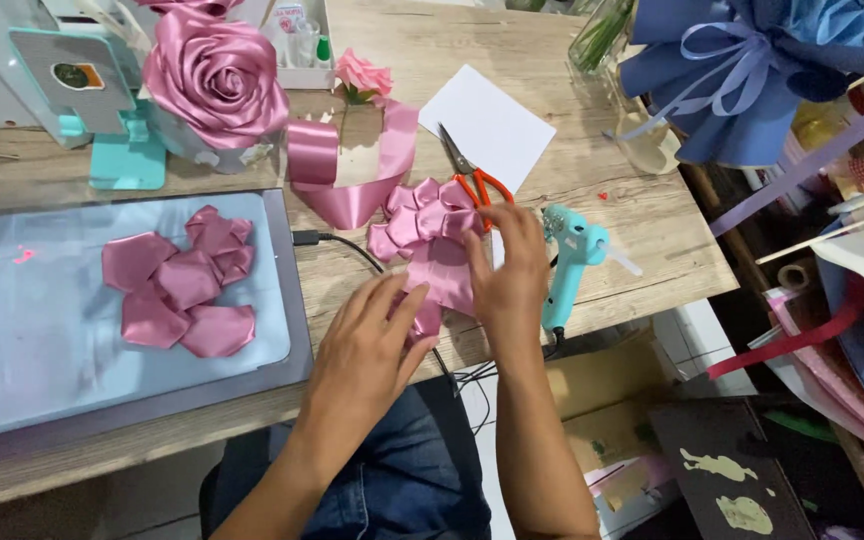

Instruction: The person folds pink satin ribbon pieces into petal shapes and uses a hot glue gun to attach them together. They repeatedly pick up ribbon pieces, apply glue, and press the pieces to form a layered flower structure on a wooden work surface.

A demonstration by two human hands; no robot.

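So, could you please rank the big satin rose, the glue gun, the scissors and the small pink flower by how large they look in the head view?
1. Big satin rose.
2. Glue gun and scissors: look alike, so unranked.
3. Small pink flower, though farthest from the camera.

1. Looks like a craft workshop for making ribbon bouquets.
2. Wooden table (602, 180) with glue gun (570, 262), scissors (472, 175), satin petals (184, 285).
3. Finished ribbon rose (214, 75) far left, wrapped bouquet (742, 70) far right.
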